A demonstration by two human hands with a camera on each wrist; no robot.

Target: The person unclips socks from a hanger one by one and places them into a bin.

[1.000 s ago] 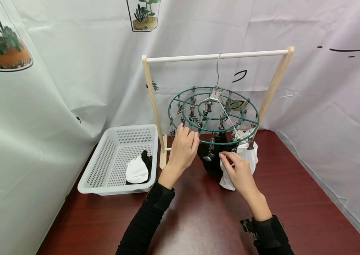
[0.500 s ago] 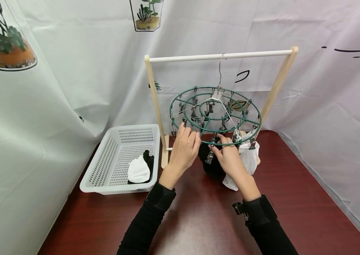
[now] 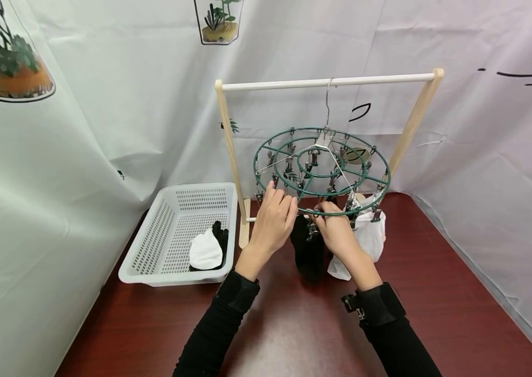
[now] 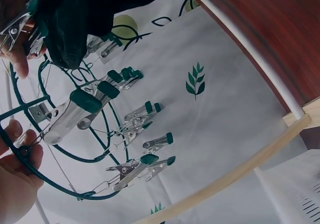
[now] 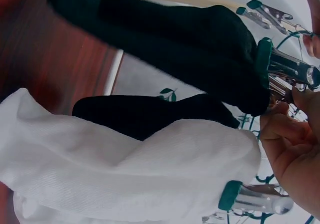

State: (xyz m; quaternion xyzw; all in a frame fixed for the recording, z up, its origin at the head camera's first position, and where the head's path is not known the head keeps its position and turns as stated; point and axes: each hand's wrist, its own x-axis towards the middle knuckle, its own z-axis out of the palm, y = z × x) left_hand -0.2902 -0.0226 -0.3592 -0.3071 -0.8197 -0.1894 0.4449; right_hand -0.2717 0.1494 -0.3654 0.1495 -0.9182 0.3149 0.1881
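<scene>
Two hands at a round clip hanger on a wooden rack.

On the dark red table (image 3: 294,335), wooden rack (image 3: 327,82) carrying green clip hanger (image 3: 322,170) by its hook, with open tabletop in front. White basket (image 3: 153,246) well left, holding socks. Left hand (image 3: 273,220) curled round the hanger's near rim, likely steadying it. Right hand (image 3: 336,230) pinching a metal clip (image 5: 287,68) on the hanging black sock (image 3: 307,251); white sock (image 3: 365,243) clipped just beside.

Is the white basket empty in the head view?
No, the white basket holds a white sock and a black sock.
</scene>
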